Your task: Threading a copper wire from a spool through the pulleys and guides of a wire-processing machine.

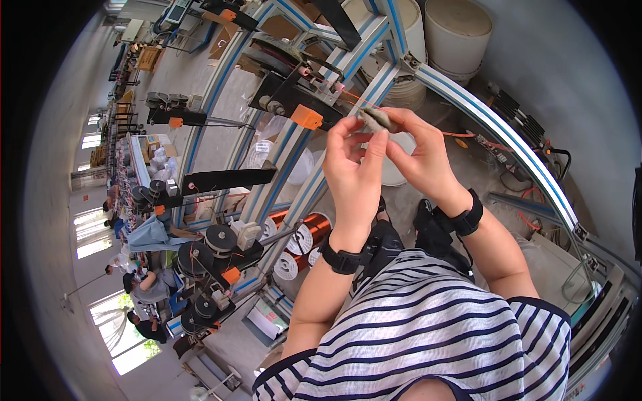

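Observation:
My left hand (353, 167) and my right hand (424, 147) are raised together in front of the metal frame. Between the fingertips of both is a small grey-green pad (380, 119), soft-looking like felt; the fingers partly cover it. A thin copper-coloured wire (360, 99) runs from the wheel assembly (274, 55) toward the pad; whether it passes through the pad cannot be made out. An orange block (307, 117) on a black arm sits just left of my left hand. Both wrists wear black bands.
An aluminium frame (495, 117) with blue strips curves around my right side. Spools of copper wire (314, 230) stand on the floor at lower left. White drums (458, 33) are at the back. More wheels on black arms (221, 239) line the left, where other people work farther off.

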The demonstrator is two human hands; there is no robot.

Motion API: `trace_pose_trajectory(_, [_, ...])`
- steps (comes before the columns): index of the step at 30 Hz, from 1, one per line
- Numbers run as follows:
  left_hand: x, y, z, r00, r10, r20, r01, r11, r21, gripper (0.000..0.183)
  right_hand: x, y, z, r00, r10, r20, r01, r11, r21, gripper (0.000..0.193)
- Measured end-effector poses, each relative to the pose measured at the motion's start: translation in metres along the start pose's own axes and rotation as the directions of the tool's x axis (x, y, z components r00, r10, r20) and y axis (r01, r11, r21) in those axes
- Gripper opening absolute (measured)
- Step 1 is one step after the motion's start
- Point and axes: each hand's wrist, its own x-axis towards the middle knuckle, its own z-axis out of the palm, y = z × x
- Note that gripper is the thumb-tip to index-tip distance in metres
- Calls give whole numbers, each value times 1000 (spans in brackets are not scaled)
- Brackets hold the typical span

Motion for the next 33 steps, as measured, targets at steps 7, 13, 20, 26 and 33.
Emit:
trace_pose_trajectory(7, [3,-3,-9,993,-87,76,90,995,-38,21,0,-6,-3,966,256,46,-257,908,331,36])
trace_pose_trajectory(13, [1,3,-5,997,-72,29,73,997,-21,23,1,-8,-3,998,-21,63,17,998,57,26])
trace_pose_trajectory(20, [3,-3,-19,979,-199,47,204,964,-170,21,3,-1,-2,947,318,39,-300,835,461,18])
trace_pose_trajectory(26, [1,-3,-23,977,-209,50,215,961,-175,21,3,-1,-1,936,350,43,-324,803,500,18])
trace_pose_trajectory(33, [-4,-2,-23,983,-179,46,185,962,-201,21,1,-4,-1,945,326,34,-304,834,460,18])
